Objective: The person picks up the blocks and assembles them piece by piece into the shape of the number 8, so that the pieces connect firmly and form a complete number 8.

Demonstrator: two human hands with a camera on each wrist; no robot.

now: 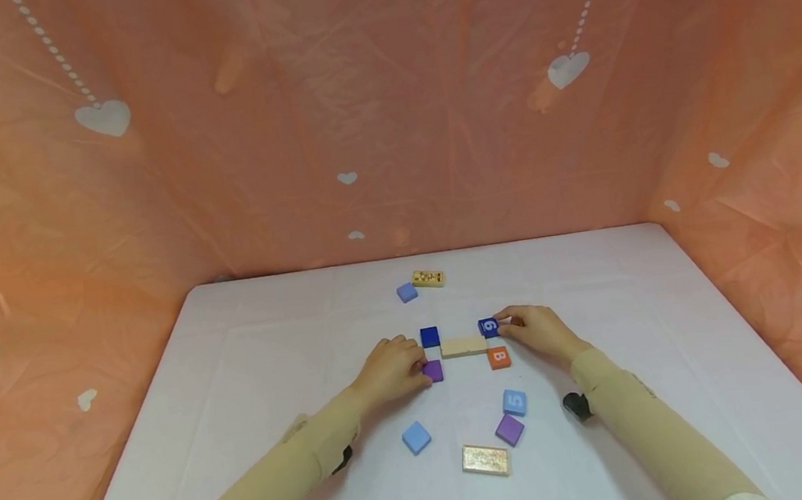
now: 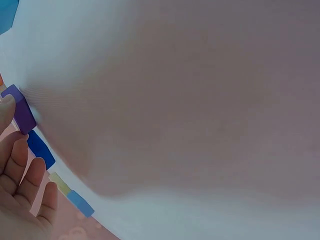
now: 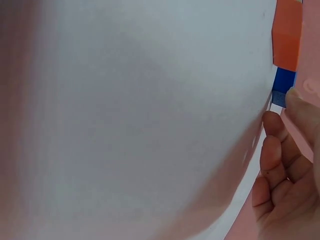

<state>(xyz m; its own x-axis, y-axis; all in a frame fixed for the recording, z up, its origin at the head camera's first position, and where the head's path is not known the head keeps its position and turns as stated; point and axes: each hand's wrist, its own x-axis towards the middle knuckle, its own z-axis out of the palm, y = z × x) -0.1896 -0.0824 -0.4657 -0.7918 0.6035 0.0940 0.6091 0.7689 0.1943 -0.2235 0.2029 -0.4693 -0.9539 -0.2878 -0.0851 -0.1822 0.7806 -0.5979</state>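
In the head view my left hand (image 1: 389,371) pinches a purple tile (image 1: 433,372) between thumb and index finger. The left wrist view shows the thumb against one side of that purple tile (image 2: 20,111). My right hand (image 1: 542,332) holds a dark blue tile (image 1: 487,327) marked with a white numeral by its right edge. A plain dark blue tile (image 1: 429,337) lies just behind the purple one. Between the two sides is a pale wooden block (image 1: 463,347), lying flat. An orange tile (image 1: 498,358) with a white B sits in front of the numbered tile.
At the back lie a gold-patterned block (image 1: 428,278) and a periwinkle tile (image 1: 407,292). Nearer are a light blue tile (image 1: 416,438), a light blue tile marked 5 (image 1: 514,402), another purple tile (image 1: 510,430) and a gold block (image 1: 485,461). An orange cloth (image 1: 386,120) surrounds the white table (image 1: 290,320).
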